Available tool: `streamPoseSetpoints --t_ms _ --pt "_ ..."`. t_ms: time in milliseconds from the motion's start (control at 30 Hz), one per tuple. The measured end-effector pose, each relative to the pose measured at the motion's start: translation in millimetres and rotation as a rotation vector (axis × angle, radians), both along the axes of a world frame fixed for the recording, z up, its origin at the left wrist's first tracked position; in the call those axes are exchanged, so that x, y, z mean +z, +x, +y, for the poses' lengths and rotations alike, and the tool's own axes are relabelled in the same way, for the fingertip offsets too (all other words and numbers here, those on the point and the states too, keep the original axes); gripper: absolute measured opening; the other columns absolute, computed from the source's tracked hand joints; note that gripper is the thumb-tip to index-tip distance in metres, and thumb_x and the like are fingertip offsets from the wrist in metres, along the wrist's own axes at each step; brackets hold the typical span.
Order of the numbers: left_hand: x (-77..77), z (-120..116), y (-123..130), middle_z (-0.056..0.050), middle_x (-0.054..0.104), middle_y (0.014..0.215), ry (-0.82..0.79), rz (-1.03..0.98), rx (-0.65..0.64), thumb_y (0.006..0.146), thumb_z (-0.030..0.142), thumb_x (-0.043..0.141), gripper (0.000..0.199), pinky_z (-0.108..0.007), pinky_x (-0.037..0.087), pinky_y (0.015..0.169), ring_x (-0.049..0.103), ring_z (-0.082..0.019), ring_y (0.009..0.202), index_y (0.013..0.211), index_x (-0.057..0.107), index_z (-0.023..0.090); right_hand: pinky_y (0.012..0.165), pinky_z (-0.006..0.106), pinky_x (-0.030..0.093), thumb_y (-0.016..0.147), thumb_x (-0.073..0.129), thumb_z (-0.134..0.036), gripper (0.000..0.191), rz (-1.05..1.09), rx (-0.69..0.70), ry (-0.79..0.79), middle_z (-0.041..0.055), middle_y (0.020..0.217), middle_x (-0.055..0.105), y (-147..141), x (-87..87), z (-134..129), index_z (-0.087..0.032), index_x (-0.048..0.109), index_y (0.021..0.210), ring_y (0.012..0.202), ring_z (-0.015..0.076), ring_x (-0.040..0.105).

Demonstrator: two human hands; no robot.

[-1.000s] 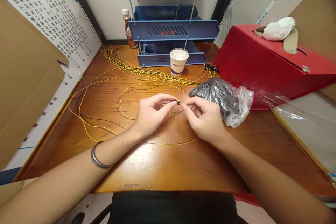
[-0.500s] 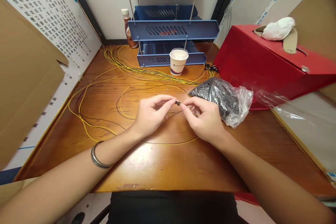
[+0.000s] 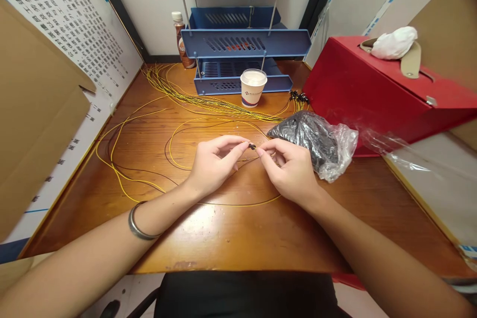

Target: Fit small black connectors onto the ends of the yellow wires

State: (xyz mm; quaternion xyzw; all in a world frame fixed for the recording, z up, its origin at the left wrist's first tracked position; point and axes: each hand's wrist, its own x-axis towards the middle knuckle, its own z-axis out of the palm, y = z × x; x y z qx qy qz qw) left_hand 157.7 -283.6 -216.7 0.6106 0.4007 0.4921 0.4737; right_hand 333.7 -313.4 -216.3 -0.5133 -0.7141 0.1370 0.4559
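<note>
**Small black piece pinched between both hands over the desk**

A small black piece (image 3: pixel 252 146) sits at the meeting point of the two hands, just above the desk (image 3: pixel 231 228). The left hand (image 3: pixel 214 164) has its grip closed on it, thumb and forefinger pressed together at the tip. The right hand (image 3: pixel 288 169) meets it from the other side, fingertips pinched together on what looks like the end of a thin yellow wire (image 3: pixel 238 203); the join is too small to say whether the wire is already inside the piece.

To do this step well, I would judge that both pinches should stay close to the join, so the thin wire cannot buckle, and that the wrists should rest low over the desk for steadiness.

Just right of the grip lies a clear plastic bag (image 3: pixel 316 141) of dark small parts. Beyond the grip stands a paper cup (image 3: pixel 253 87), with a loose bundle of yellow wires (image 3: pixel 194 100) running across behind the hands, and blue stacked trays (image 3: pixel 242 44) further back. A red box (image 3: pixel 376 87) stands well off to the right. Left of the grip, more wire loops over the desk. A metal bangle (image 3: pixel 138 224) circles the left wrist.
</note>
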Motion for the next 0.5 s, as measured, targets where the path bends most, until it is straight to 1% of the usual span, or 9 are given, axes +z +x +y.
streamPoseSetpoints --t_ms 133,367,500 --pt "0.1 -0.6 -0.6 -0.007 0.080 0.081 -0.018 -0.005 -0.028 0.085 0.027 0.074 0.016 -0.017 0.048 0.042 0.058 -0.007 0.043 0.089 0.079 0.012 0.052 0.026 0.034 0.091 0.063 -0.019 0.013 -0.005 0.007 -0.011 -0.0026 0.061 0.060 0.2 -1.7 0.1 -0.017 0.071 0.081 0.049 0.0090 0.042" --pt "-0.4 2.8 -2.1 -0.006 0.080 0.080 0.032 -0.014 0.031 0.086 0.028 0.074 0.016 -0.016 0.052 0.046 0.059 -0.006 0.045 0.088 0.079 0.012 0.051 0.026 0.032 0.090 0.064 -0.022 0.012 0.006 0.004 -0.013 -0.0032 0.060 0.058 0.0 0.6 -0.2 -0.017 0.070 0.081 0.048 0.0085 0.038" --pt "0.3 2.3 -2.5 -0.007 0.081 0.083 0.025 -0.029 0.025 0.086 0.026 0.074 0.015 -0.016 0.053 0.046 0.060 -0.007 0.046 0.089 0.079 0.012 0.051 0.026 0.032 0.090 0.062 -0.018 0.013 0.004 0.002 0.012 -0.0036 0.059 0.057 0.2 0.2 -0.1 -0.017 0.068 0.078 0.047 0.0081 0.037"
